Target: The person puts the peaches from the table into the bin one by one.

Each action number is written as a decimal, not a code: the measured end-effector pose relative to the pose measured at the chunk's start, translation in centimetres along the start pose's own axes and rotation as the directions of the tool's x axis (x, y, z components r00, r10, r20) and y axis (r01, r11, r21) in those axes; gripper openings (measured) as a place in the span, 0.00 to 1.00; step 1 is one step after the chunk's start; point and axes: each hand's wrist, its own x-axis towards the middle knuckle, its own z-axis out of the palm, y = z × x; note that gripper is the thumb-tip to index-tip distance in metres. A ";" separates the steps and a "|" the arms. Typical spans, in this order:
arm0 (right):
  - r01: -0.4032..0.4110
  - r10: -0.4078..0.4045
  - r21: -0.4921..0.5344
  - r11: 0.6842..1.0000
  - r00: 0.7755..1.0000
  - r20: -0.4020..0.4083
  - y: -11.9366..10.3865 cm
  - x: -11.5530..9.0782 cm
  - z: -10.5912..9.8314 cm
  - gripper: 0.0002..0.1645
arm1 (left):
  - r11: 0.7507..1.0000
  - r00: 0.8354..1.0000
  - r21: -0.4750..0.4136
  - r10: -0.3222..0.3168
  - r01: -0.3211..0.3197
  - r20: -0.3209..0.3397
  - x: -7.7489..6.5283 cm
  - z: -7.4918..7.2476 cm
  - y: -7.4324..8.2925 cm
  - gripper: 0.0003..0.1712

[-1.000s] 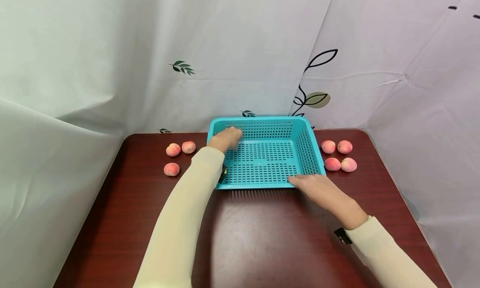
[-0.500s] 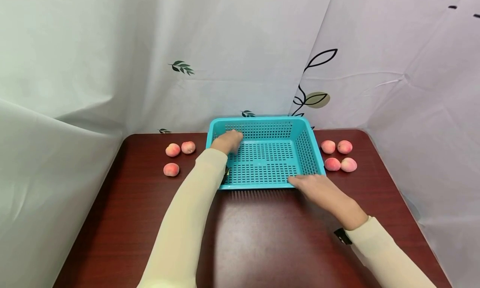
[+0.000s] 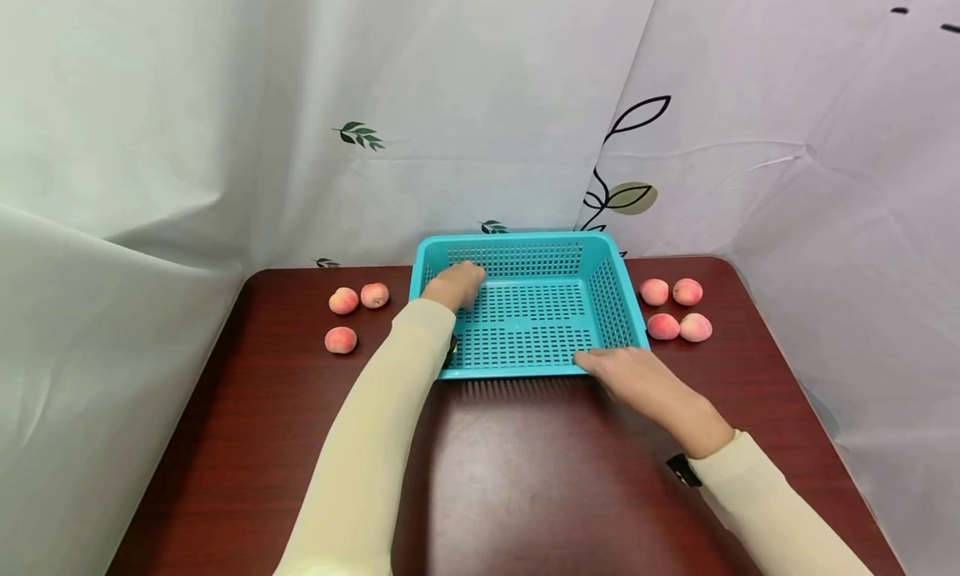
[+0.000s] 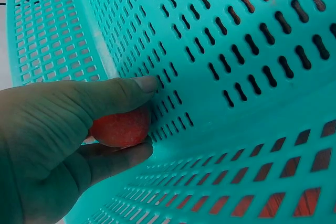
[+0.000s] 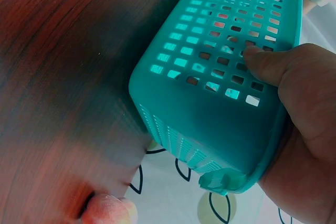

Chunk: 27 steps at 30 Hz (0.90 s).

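Note:
A turquoise plastic basket (image 3: pixel 525 371) with slotted walls stands at the back of the table. Inside its left part, my left hand (image 3: pixel 457 286) reaches low toward the floor of the basket. The left wrist view shows that hand's thumb and fingers gripping a red peach (image 4: pixel 123 129) close to the slotted basket floor; the palm side hides part of the fruit. My right hand (image 3: pixel 628 369) grips the basket's near right corner at the rim, thumb pressed on the outer wall in the right wrist view and the other fingers hidden behind the rim.
Left of the basket, three peaches (image 3: pixel 343 301) lie on the dark red wooden table (image 3: pixel 510 476). Several more peaches (image 3: pixel 663 327) sit close by its right side. A white curtain (image 3: pixel 465 101) with leaf prints hangs right behind the table.
My left forearm has shifted slightly to the right, the hand staying inside the basket. The right hand keeps its grip on the rim; basket and loose peaches stay in place.

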 end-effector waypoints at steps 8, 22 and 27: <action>0.004 -0.004 -0.005 1.000 1.000 0.003 0.1 0.0 0.1 0.18 | 1.000 1.000 -0.007 0.005 -0.005 0.019 0.4 0.2 -0.3 0.18; 0.019 -0.019 -0.005 1.000 1.000 -0.022 0.2 -0.1 0.1 0.18 | 1.000 1.000 -0.020 0.008 -0.007 0.015 -0.4 -0.1 0.1 0.24; 0.016 -0.016 0.003 1.000 1.000 -0.022 0.2 -0.1 0.1 0.18 | 0.999 1.000 -0.034 0.005 -0.005 0.011 -0.6 -0.2 0.1 0.23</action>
